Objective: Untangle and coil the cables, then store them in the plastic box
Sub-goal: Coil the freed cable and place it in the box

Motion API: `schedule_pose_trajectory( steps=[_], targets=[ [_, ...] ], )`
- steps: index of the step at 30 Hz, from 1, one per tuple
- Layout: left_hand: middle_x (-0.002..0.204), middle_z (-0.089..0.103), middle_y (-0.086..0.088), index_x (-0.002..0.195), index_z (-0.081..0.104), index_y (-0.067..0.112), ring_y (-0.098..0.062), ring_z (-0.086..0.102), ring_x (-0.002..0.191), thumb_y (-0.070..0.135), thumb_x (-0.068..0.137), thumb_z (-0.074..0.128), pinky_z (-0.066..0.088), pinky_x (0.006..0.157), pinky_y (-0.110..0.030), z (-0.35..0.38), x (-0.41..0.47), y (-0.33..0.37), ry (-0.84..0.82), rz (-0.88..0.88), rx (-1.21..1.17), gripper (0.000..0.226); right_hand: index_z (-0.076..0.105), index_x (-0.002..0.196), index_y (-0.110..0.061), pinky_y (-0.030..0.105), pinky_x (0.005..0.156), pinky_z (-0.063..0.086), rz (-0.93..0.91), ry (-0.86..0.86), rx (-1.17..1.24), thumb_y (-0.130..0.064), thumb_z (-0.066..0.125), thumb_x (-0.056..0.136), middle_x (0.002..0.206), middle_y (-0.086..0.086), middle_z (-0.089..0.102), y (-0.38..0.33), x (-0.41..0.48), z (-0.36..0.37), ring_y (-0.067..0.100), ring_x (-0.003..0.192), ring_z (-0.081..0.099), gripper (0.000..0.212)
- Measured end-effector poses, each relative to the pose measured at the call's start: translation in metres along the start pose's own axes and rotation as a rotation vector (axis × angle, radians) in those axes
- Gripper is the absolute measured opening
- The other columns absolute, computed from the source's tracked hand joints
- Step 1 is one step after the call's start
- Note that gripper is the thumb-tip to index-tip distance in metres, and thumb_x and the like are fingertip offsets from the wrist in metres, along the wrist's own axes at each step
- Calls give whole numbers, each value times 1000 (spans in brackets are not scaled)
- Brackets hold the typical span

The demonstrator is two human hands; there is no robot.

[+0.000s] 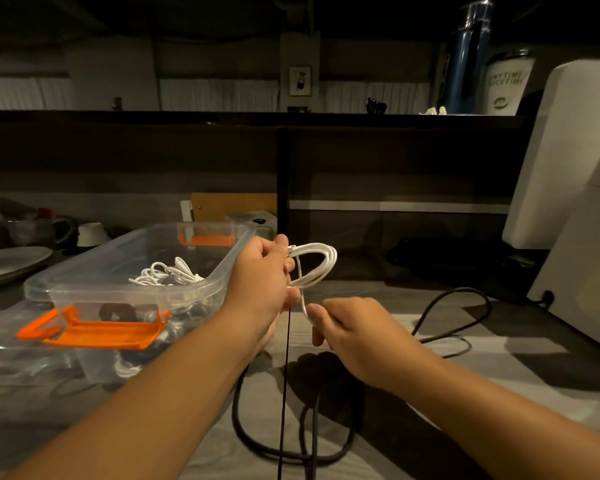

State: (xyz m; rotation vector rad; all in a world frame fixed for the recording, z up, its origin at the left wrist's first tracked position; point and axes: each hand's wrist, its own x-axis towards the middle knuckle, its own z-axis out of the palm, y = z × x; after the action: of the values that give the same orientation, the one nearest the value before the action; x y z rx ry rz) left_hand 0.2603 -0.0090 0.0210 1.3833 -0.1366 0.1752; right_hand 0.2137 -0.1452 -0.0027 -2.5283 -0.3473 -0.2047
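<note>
My left hand (262, 275) grips a coiled white cable (321, 263) above the table, just right of the clear plastic box (219, 271). A loose end of that cable runs down to my right hand (350, 327), which pinches it between thumb and fingers. Inside the box lies another white cable (167, 273), loosely coiled. A thick black cable (444, 313) loops over the table to the right and passes under my arms in curves near the front. A thin black cord (286, 358) hangs straight down from my left hand.
The box has orange latches (97, 332), and its clear lid (21, 362) lies under it at the left. Plates (11, 261) and cups stand at the far left. A white appliance (575, 202) fills the right side. A dark partition rises behind the table.
</note>
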Motion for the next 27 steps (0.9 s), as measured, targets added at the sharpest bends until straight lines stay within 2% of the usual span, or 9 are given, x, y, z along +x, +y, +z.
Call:
schedule_pose_trajectory(
  steps=[4,6,8,10,14,17,20,23,27],
  targets=[
    [78,52,-3,91,49,12,-13,48,59,33,107,44,50,58,-33,2,3,-9,59,118,300,27,65,99,-25,34,77,53,-219,59,-195,-38,53,102,94,-11,60,-5,-6,-6,10,84,57,18],
    [82,55,-6,93,51,12,-20,53,70,34,107,44,55,72,-46,3,1,-13,32,144,406,27,69,109,-24,34,82,53,-319,104,-324,-33,52,103,111,-9,59,-1,-6,-10,10,93,57,20],
    [83,56,-8,94,51,10,-23,54,74,35,107,44,55,76,-49,4,1,-17,7,152,519,29,70,112,-25,29,79,53,-399,193,-416,-33,54,100,122,-8,52,7,-2,-16,9,95,54,22],
    [81,55,-7,92,51,11,-21,52,71,35,106,44,52,69,-46,5,1,-20,-30,113,540,29,68,113,-25,29,76,53,-416,222,-459,-34,52,99,121,-8,55,14,0,-20,10,95,53,23],
    [75,50,-4,90,51,12,-13,42,61,29,107,45,40,51,-26,7,-1,-20,-108,-63,318,25,58,114,-27,32,70,52,-416,245,-517,-25,51,103,98,-8,62,22,6,-22,13,84,52,13],
    [70,51,-1,98,58,8,-10,42,59,19,107,46,44,55,-27,5,-5,-15,-216,-198,96,19,57,111,-24,30,64,48,-384,296,-481,-19,52,102,85,-10,54,24,10,-23,12,78,48,11],
    [83,64,-4,112,65,1,-15,56,78,18,104,51,53,61,-29,2,-8,-13,-333,-239,75,23,60,103,-21,28,54,46,-379,415,-417,-20,50,100,78,-9,52,29,10,-25,11,67,50,10],
    [93,73,-1,108,72,11,-14,65,90,21,100,58,55,65,-28,1,-9,-12,-424,-152,157,18,60,103,-21,41,58,56,-321,486,-216,-35,36,97,77,-5,60,34,9,-32,14,67,60,29],
    [98,76,-2,106,73,13,-11,72,86,11,93,68,56,67,-21,0,-12,-6,-533,53,307,14,61,87,-24,51,59,56,-181,550,83,-37,47,100,67,-5,61,33,6,-40,17,61,61,23]
  ],
)
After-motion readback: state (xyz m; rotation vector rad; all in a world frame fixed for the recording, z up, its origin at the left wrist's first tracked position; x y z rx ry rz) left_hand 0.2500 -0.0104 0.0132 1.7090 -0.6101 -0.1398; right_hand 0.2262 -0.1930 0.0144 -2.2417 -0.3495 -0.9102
